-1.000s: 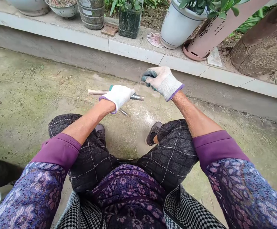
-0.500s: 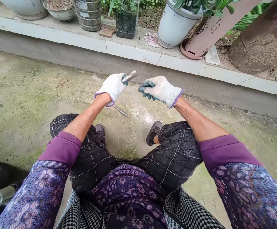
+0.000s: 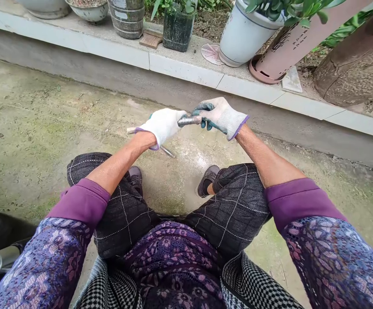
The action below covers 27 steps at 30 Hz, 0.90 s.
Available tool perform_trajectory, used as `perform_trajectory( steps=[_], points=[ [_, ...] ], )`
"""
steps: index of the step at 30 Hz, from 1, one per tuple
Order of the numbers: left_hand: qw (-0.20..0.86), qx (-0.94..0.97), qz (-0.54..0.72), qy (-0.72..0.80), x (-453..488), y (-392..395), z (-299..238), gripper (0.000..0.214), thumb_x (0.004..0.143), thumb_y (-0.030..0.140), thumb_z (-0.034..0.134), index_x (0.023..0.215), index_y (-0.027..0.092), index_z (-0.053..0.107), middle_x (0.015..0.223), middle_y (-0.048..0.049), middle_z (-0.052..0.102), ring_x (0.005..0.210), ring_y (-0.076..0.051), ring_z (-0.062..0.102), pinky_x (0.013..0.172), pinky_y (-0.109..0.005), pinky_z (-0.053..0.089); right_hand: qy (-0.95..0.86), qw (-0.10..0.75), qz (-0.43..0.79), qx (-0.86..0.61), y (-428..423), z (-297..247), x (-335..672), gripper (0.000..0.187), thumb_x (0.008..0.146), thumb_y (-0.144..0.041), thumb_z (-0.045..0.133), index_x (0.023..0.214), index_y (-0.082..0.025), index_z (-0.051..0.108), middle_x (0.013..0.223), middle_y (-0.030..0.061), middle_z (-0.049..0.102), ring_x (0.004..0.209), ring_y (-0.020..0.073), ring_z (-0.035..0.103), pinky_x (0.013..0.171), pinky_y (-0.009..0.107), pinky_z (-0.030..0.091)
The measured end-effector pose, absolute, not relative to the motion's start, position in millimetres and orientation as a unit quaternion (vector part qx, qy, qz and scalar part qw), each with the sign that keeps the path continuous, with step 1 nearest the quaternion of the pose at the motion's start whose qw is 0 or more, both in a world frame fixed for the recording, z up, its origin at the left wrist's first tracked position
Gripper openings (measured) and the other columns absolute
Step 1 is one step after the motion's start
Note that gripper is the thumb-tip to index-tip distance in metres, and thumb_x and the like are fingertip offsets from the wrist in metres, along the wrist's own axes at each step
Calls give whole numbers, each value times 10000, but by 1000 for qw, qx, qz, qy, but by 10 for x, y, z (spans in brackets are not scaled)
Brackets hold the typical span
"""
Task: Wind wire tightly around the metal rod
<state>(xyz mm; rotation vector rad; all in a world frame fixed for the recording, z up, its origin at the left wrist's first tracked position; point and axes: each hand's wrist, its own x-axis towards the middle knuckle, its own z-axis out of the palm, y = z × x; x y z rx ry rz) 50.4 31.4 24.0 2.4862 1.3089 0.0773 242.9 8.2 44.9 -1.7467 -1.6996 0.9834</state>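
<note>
While the person's left hand (image 3: pixel 165 123), in a white glove with a purple edge, holds a wooden stick (image 3: pixel 198 119) in a closed grip, the right hand (image 3: pixel 220 113), gloved alike, is at the stick's right end. The stick lies roughly sideways, out in front of the person's knees, its pale left end poking out past the left hand. Silver wrapping (image 3: pixel 187 121) winds around the stick between the two hands, leaving a short bare tip. The right hand's dark-coated fingers are curled in a narrow grip close by that tip; whether they pinch anything cannot be told.

Nearer the person than the stick, a rod (image 3: pixel 167 152) lies on the floor (image 3: pixel 61 111), partly hidden by the left hand. Nearer again are dark shoes (image 3: pixel 136 178) and checked trousers (image 3: pixel 231 197). Beyond the stick runs a low tiled ledge (image 3: pixel 183 71). On it, right of the stick, stand a white flowerpot (image 3: pixel 246 36) and a tall pink pot (image 3: pixel 286 49); straight beyond the stick is a dark planter (image 3: pixel 178 34), and farther left a ridged container (image 3: pixel 127 19).
</note>
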Motion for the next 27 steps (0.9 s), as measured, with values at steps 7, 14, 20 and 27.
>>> perform_trajectory(
  steps=[7,14,20,27],
  points=[
    [191,832,149,499,504,424,204,385,918,315,499,1169,152,741,926,-82,737,851,-200,638,747,-321,477,-632,257,360,-636,-14,454,2387,124,870,-218,686,901,-123,759,747,63,721,544,89,570,432,204,426],
    [127,833,59,536,487,527,140,391,946,287,474,1213,178,738,909,-110,745,860,-239,686,753,-355,492,-742,115,220,-623,-153,475,2405,162,866,-142,622,915,-167,774,727,12,691,596,116,586,570,253,414],
    [24,875,-87,476,530,392,51,425,966,172,434,1267,181,733,964,-172,767,985,-322,736,813,-411,508,-782,47,150,-604,-129,505,2374,172,846,-185,635,906,-213,794,742,8,704,666,155,602,610,287,375],
    [82,900,-94,418,520,228,171,371,966,225,495,1221,216,764,974,-155,778,966,-324,732,826,-412,495,-723,136,270,-621,6,427,2430,180,807,-124,610,855,-184,773,682,-3,678,551,110,551,526,259,409]
  ],
)
